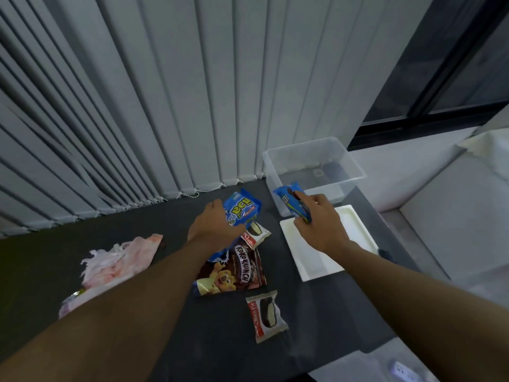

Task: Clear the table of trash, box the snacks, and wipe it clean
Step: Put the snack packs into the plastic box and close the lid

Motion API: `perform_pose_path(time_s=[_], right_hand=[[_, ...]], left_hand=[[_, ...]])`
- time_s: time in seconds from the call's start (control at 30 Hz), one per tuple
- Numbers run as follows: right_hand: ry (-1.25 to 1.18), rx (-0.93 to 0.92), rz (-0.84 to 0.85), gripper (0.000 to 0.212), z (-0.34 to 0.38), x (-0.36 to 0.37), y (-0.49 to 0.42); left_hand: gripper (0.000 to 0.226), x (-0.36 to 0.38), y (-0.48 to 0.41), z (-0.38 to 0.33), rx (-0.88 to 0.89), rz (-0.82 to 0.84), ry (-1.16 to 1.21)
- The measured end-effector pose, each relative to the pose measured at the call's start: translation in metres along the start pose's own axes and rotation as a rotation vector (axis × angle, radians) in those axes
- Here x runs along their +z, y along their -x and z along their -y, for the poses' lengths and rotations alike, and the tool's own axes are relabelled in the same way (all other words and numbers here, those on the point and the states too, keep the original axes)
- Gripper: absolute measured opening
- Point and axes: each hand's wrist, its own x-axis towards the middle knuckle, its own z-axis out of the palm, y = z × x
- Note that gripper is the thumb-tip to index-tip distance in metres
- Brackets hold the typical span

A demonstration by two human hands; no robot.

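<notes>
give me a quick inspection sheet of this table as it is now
surface: dark table, partly covered
job's things: clear box empty; white lid beside it; koko krunch bag; two choco pies
clutter: pink crumpled trash at left
grippers: left hand on blue bag; right hand holds oreo pack near box
cables: nothing seen
surroundings: grey blinds, window, power strip

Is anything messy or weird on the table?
Yes. A crumpled pink and white wrapper pile lies at the table's left side, looking like trash. The snack packs, like the Koko Krunch bag, lie scattered and askew, not yet in the clear box.
</notes>
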Motion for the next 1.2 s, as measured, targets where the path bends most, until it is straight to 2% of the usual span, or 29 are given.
perform_pose_path(time_s=[0.3,0.47,0.63,0.73,0.9,1.03,1.1,1.2], right_hand=[[-0.017,-0.043,0.016,0.065,-0.02,-0.025,-0.08],[0.062,-0.042,0.106,0.062,-0.033,-0.02,-0.126],[0.212,-0.085,0.246,0.057,-0.041,0.001,-0.167],[0.21,-0.074,0.345,0.049,-0.042,0.02,-0.183],[0.303,-0.084,0.498,0.048,-0.043,0.053,-0.197],[0.236,-0.004,0.745,0.039,-0.039,0.071,-0.204],[0.242,0.025,0.853,0.048,-0.041,0.073,-0.203],[0.245,0.03,0.868,0.067,-0.041,0.067,-0.2]], left_hand=[[0.061,0.002,-0.024,-0.025,-0.115,-0.066,0.109],[0.064,0.008,-0.041,-0.035,-0.208,-0.089,0.157],[0.06,0.017,-0.055,-0.037,-0.274,-0.111,0.236],[0.059,0.024,-0.061,-0.036,-0.309,-0.108,0.254],[0.056,0.032,-0.067,-0.027,-0.364,-0.11,0.25],[0.055,0.036,-0.071,-0.021,-0.396,-0.118,0.265],[0.055,0.036,-0.072,-0.02,-0.412,-0.115,0.266],[0.055,0.036,-0.072,-0.022,-0.429,-0.117,0.261]])
